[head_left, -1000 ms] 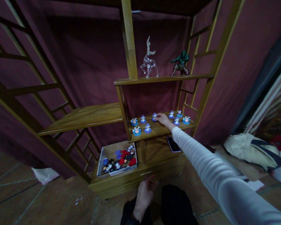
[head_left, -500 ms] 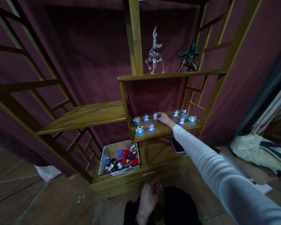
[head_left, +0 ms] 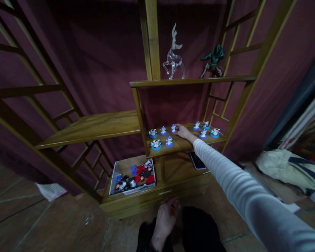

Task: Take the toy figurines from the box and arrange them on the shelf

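My right hand (head_left: pixel 182 131) reaches onto the middle shelf (head_left: pixel 185 144), its fingertips closed around a small purple-and-white figurine (head_left: pixel 173 128) standing on a round base. To its left are another purple figurine (head_left: pixel 163 130) and a blue-based figurine (head_left: pixel 152 133). A purple figurine (head_left: pixel 169 141) and a blue-based one (head_left: pixel 156 144) stand nearer the front edge. Several more figurines, among them a purple one (head_left: pixel 203 133), are grouped at the right end. Low down, by my knees, my left hand (head_left: pixel 166 217) has its fingers curled in; what they hold, if anything, is hidden.
An open box (head_left: pixel 112 180) of mixed figurines and bases sits at lower left. A phone (head_left: pixel 197 161) lies under the middle shelf. Above stand a clear deer figure (head_left: pixel 174 61) and a green-hooded figure (head_left: pixel 214 61). A wooden side shelf (head_left: pixel 94 127) juts out left.
The view has shifted slightly. My right hand stays at the same purple figurine, and my left hand keeps its place by my knees.
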A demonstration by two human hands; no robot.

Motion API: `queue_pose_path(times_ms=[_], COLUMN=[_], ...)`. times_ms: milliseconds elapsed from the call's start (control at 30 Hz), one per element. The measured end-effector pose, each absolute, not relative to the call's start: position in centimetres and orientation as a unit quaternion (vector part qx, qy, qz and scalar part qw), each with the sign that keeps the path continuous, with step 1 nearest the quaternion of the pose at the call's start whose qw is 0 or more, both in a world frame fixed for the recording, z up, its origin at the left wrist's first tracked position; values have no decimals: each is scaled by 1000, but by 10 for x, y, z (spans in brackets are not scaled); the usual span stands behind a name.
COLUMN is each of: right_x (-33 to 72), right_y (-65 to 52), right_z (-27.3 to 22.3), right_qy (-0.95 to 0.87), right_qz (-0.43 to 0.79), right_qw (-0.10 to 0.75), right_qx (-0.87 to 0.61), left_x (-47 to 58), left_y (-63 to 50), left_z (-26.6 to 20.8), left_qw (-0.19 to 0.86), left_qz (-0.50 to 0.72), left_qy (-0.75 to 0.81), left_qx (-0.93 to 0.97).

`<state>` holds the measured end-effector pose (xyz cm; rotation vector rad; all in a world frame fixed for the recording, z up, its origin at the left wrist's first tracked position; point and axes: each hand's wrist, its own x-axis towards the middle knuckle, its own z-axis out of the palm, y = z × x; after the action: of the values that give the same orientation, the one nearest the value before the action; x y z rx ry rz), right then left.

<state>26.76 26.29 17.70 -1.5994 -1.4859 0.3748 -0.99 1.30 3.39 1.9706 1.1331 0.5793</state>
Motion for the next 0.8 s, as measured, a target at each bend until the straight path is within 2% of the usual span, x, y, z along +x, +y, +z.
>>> queue_pose_path(times_ms=[467, 800], right_x=[273, 273], right_y=[255, 256], right_z=[174, 171], right_qy=[-609, -624], right_qz=[173, 127], right_qw=[486, 454], right_qx=[-602, -622], left_x=[-9, -6], left_y=[15, 15], left_z=[26, 31], left_qw=[388, 391], left_qz=[227, 216], left_qy=[450, 459], left_qx=[772, 768])
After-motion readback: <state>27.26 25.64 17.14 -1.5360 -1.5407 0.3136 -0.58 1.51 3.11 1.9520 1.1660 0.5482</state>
